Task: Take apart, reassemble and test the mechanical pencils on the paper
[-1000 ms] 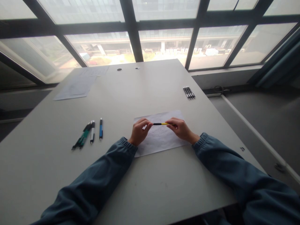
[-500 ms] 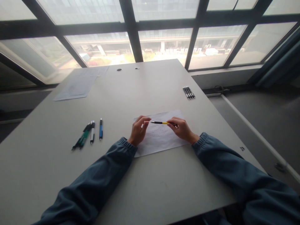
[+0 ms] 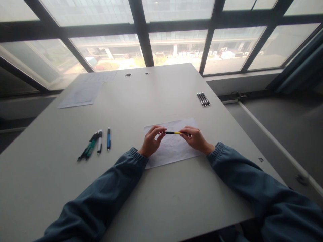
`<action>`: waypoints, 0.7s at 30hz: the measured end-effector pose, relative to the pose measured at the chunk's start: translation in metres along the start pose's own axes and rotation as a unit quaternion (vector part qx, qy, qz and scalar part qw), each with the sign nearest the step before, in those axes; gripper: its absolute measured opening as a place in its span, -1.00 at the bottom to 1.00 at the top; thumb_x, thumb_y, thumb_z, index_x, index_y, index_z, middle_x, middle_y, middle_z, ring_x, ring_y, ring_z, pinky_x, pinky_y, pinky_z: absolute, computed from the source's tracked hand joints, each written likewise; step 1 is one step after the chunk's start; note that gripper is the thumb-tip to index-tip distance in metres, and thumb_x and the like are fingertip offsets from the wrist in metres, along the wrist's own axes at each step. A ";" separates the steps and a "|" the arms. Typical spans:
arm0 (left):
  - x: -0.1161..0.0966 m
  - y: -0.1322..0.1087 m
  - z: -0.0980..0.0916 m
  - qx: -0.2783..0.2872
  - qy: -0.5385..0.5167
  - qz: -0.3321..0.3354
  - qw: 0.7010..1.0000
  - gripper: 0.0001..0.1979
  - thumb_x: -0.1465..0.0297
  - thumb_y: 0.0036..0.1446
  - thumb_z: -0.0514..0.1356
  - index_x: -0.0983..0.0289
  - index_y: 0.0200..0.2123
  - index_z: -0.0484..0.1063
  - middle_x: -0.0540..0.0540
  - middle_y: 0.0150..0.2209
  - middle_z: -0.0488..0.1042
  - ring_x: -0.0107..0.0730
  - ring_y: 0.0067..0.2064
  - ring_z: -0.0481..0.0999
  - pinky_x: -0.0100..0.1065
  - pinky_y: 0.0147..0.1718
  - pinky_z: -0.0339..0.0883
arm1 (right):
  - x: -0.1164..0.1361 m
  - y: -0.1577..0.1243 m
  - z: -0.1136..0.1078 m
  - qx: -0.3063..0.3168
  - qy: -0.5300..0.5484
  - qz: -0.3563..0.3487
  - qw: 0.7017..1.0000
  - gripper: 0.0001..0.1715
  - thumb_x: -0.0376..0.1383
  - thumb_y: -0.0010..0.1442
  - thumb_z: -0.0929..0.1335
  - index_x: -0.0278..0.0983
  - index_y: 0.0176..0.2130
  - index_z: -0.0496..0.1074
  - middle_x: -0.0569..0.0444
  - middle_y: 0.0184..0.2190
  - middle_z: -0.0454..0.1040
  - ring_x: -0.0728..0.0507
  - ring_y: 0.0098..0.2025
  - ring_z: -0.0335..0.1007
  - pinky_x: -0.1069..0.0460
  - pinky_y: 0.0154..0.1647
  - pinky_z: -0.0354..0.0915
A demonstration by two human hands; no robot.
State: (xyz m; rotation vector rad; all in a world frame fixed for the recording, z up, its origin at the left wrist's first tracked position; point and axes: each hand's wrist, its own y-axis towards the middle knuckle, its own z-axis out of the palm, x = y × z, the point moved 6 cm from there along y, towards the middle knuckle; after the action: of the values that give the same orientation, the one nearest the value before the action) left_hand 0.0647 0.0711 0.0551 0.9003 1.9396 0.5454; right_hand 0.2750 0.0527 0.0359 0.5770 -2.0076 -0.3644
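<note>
A yellow and black pen [image 3: 174, 132] is held level above a sheet of white paper [image 3: 174, 151]. At its right end, the thumb and fingers of my right hand [image 3: 196, 138] are closed around the yellow barrel. My left hand [image 3: 152, 140] pinches the pen's black left end, with the tip hidden between thumb and fingers. Both hands are over the paper, facing each other.
To the left lie a blue pen [image 3: 108, 138], a white and black pen [image 3: 99, 142] and some green pens [image 3: 90, 148]. Several black pens [image 3: 203, 99] form a row near the right table edge. More paper sheets [image 3: 82, 89] lie at the far left, before the windows.
My left hand has moved slightly right and its fingertips have closed on the pen's left tip, which showed free before. My right hand keeps its grip almost in the same place.
</note>
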 end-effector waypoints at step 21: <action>0.013 -0.005 0.003 0.034 0.016 -0.065 0.997 -0.84 0.31 0.33 0.20 0.23 -0.15 0.56 0.03 -0.42 0.55 -0.42 -0.35 0.52 -0.39 -0.31 0.39 | 0.003 -0.001 0.002 0.009 -0.043 -0.051 0.998 -0.86 -0.28 0.36 0.34 -0.21 -0.16 0.53 0.03 -0.32 0.51 -0.07 -0.38 0.34 0.01 -0.32 0.30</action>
State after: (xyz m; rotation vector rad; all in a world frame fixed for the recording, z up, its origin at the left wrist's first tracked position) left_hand 0.0616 0.0781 0.0433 0.8050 2.0393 0.4210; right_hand 0.2727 0.0498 0.0368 0.6869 -2.0700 -0.4389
